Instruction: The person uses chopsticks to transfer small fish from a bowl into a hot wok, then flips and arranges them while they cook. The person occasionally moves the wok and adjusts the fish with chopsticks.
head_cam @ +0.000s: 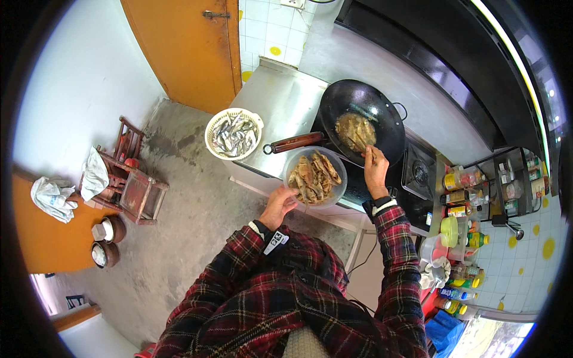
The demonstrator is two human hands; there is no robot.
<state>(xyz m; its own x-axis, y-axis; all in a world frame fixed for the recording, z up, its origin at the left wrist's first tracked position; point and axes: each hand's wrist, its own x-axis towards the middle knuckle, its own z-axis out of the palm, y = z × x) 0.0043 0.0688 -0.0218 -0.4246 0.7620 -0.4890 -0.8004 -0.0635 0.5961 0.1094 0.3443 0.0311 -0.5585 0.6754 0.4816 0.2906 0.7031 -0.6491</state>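
My left hand (278,206) grips the near-left rim of a clear plastic bowl (342,180), with the thumb at its edge. Browned fried fish (311,176) fill much of the bowl. In my right hand (376,168) is a pair of chopsticks (359,141), their tips down in a black wok (358,95). Bubbling oil with frying pieces (351,126), probably fish, covers the wok's bottom; foam partly hides them. The wok's wooden handle (297,142) points left, just beyond the bowl. A cream plastic basket (209,142) of small raw silvery fish (235,134) sits at the counter's left end.
A second gas burner (419,172) lies right of the wok. Bottles (454,180) and plastic containers (449,231) crowd the right side. Above hangs a black range hood (416,49). Wooden chairs (138,192) stand on the concrete floor (188,232) at left.
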